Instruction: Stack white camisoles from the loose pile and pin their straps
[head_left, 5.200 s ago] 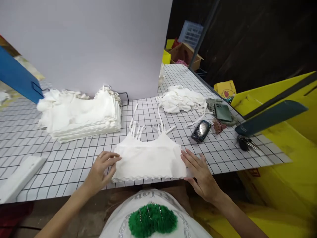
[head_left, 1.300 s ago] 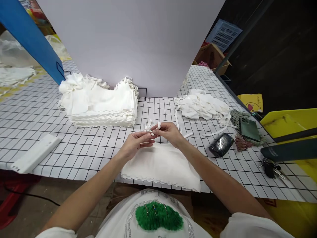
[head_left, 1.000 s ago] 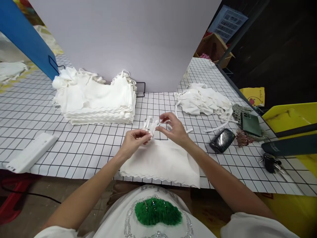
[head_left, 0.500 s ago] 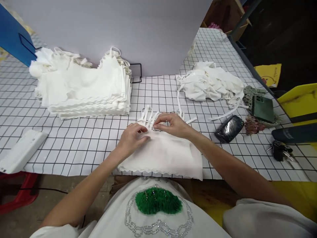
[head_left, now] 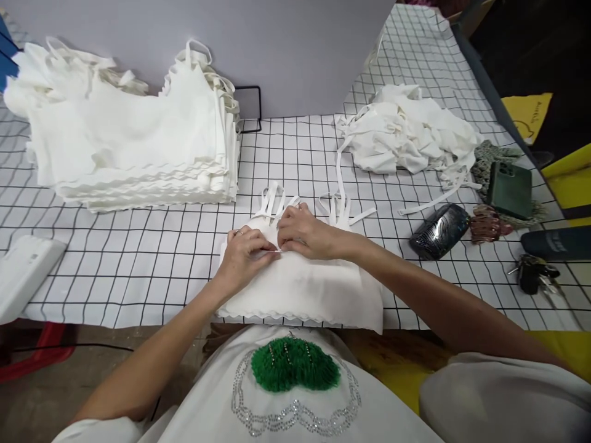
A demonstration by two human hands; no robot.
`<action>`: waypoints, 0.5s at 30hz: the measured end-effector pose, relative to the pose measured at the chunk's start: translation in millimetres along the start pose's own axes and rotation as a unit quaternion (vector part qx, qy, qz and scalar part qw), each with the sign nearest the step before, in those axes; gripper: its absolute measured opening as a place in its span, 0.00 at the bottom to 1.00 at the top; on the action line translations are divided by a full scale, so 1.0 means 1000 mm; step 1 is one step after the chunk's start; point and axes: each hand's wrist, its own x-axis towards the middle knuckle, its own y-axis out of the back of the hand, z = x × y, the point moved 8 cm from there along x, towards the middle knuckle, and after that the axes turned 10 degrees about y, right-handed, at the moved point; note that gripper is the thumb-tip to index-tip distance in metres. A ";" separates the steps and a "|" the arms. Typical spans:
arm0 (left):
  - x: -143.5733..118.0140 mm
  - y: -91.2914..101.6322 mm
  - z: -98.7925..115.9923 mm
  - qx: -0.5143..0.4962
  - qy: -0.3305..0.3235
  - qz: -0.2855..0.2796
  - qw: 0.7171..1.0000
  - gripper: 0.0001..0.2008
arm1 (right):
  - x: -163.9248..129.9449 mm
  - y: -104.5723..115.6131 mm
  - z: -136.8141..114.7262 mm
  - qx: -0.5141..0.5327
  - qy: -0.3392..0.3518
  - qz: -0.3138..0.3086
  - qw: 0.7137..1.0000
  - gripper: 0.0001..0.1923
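Observation:
A white strappy top (head_left: 318,289) with a scalloped hem lies flat at the near edge of the grid-patterned table (head_left: 152,258). My left hand (head_left: 244,255) and my right hand (head_left: 305,232) meet at its upper left, fingers pinching the fabric where the left straps (head_left: 273,202) join. The right straps (head_left: 339,206) lie loose on the table beyond my right hand.
A tall stack of folded white tops (head_left: 124,141) stands at the back left, a loose heap of white tops (head_left: 410,129) at the back right. A dark case (head_left: 438,223), a green phone (head_left: 510,189), keys (head_left: 530,274) and a white device (head_left: 23,274) lie around. A grey board (head_left: 295,43) stands behind.
My hands held the left straps up above the top, then lowered them onto the fabric. Now both hands press at the top's upper left. The view has tilted downward.

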 end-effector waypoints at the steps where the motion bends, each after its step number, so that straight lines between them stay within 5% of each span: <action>1: 0.000 0.000 0.000 -0.002 0.000 0.000 1.000 0.03 | 0.001 -0.001 0.000 0.000 0.001 -0.008 1.000 0.11; 15: 0.001 -0.003 -0.004 -0.031 0.002 -0.022 0.999 0.05 | 0.002 0.000 -0.001 0.035 0.008 -0.033 0.999 0.12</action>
